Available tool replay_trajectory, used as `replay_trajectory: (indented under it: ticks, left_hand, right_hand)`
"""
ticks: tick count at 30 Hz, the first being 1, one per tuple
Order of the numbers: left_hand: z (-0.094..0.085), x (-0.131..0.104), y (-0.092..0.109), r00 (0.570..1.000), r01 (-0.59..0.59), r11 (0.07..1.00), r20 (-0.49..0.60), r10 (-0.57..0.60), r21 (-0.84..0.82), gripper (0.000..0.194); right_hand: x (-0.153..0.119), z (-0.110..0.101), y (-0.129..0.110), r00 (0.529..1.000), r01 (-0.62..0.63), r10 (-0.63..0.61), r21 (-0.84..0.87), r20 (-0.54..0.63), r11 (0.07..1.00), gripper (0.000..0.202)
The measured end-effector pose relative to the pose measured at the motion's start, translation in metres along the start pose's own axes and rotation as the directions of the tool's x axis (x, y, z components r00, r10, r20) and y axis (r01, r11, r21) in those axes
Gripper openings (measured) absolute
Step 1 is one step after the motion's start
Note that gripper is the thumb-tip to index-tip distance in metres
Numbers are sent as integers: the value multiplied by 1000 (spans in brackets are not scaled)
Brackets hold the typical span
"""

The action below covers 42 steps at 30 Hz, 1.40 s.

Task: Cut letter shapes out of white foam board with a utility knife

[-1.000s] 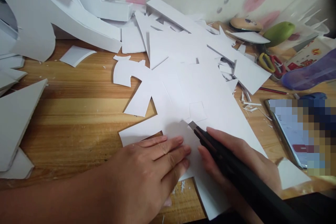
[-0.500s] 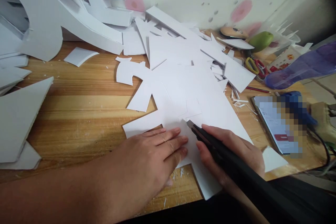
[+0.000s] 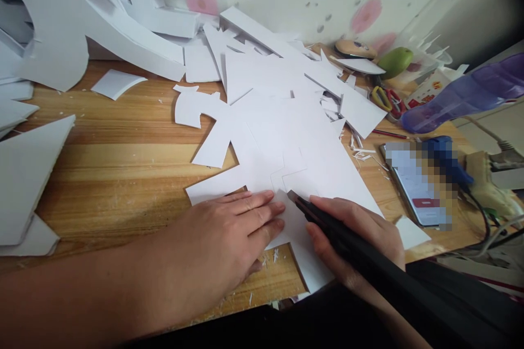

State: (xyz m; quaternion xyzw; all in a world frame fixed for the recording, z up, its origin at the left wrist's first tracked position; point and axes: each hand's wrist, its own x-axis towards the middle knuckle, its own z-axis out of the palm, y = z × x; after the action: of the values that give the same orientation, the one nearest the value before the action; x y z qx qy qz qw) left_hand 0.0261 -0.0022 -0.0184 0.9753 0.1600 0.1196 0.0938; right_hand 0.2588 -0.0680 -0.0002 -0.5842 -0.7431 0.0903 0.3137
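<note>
My left hand (image 3: pixel 241 223) lies flat on a white foam board sheet (image 3: pixel 262 120), fingers stretched out and pressing on it. Gripped in my right hand (image 3: pixel 356 229) is a black utility knife (image 3: pixel 327 224), slanting down to the left. Its blade tip touches the sheet just right of my left fingertips, below the corner of a thin angular line. Several fine lines mark the sheet around there. The sheet has cut-out notches along its left side and a strip reaching the table's front edge.
White offcuts (image 3: pixel 344 98) pile up at the back, with large cut shapes (image 3: pixel 135 38) at the back left. On the right are a phone (image 3: pixel 413 185), scissors (image 3: pixel 388 101), a purple bottle (image 3: pixel 458 92), a computer mouse (image 3: pixel 355 49) and a blue tool (image 3: pixel 446 158) with a cable.
The knife tip has moved a short way towards me along the sheet, away from the line's corner. My left hand stays on the sheet. The whole view has shifted slightly.
</note>
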Motion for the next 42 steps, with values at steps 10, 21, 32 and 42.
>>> replay_trajectory:
  ticks: [10,21,32,42]
  left_hand:
    - [-2,3,-2,998,-2,998,64,6,-60,38]
    - [-2,7,-1,996,39,998,85,-35,-57,35]
    - [-7,12,-2,985,132,976,136,-109,-175,41]
    - [-27,6,23,940,341,940,37,-340,-21,22]
  right_hand:
    - [-5,1,3,992,123,-124,61,1,990,38]
    - [-45,-10,0,984,170,-169,28,-56,985,44]
    - [-111,-31,-6,995,88,-85,63,-49,994,40]
    - [-122,-63,2,833,-459,502,216,-234,862,47]
